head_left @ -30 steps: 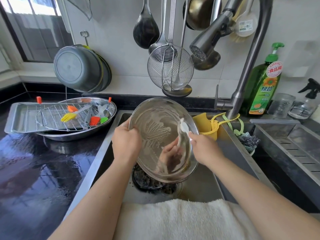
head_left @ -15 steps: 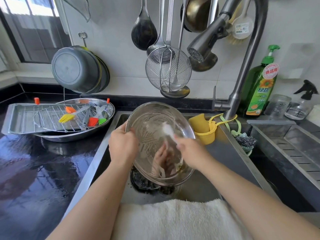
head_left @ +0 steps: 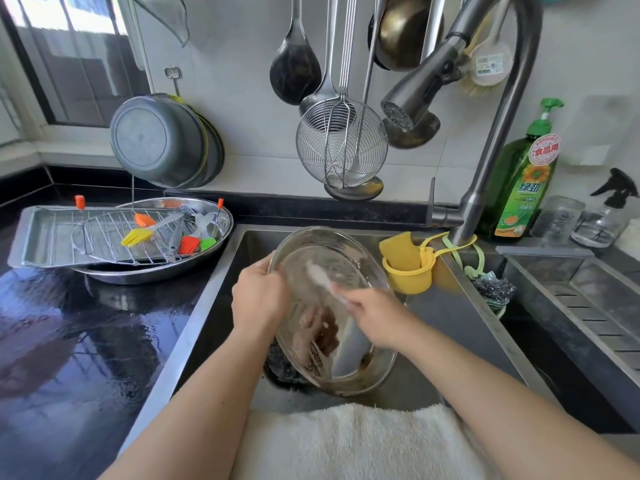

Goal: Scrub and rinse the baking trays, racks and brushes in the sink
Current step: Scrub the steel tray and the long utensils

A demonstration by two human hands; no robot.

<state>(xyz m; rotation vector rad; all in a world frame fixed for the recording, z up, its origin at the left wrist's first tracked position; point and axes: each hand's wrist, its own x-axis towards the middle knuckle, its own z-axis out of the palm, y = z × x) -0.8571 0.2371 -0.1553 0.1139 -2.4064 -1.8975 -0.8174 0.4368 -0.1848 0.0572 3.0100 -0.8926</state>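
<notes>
A round steel tray (head_left: pixel 360 258) stands tilted on edge in the sink (head_left: pixel 446 327), its inside facing me. My left hand (head_left: pixel 258 299) grips its left rim. My right hand (head_left: pixel 375 313) holds a white brush (head_left: pixel 320 277) whose head presses against the tray's inner face. On the left counter a rectangular baking tray (head_left: pixel 38 237) and a wire rack (head_left: pixel 104 233) lie across an oval steel dish (head_left: pixel 138 275). Several silicone brushes (head_left: pixel 138 235) in yellow, orange, red and green rest on the rack.
The tap spout (head_left: pixel 415 95) hangs above the sink, no water running. A yellow sponge cup (head_left: pixel 410 271) and a steel scourer (head_left: pixel 493 289) sit at the sink's right edge, a green soap bottle (head_left: pixel 526 181) behind. A white towel (head_left: pixel 346 441) covers the front rim. Ladles and a wire skimmer (head_left: pixel 341 147) hang overhead.
My right hand has swept the brush leftward and upward across the tray's inner face. The tray has tilted a little; my left hand kept its hold on the rim.
</notes>
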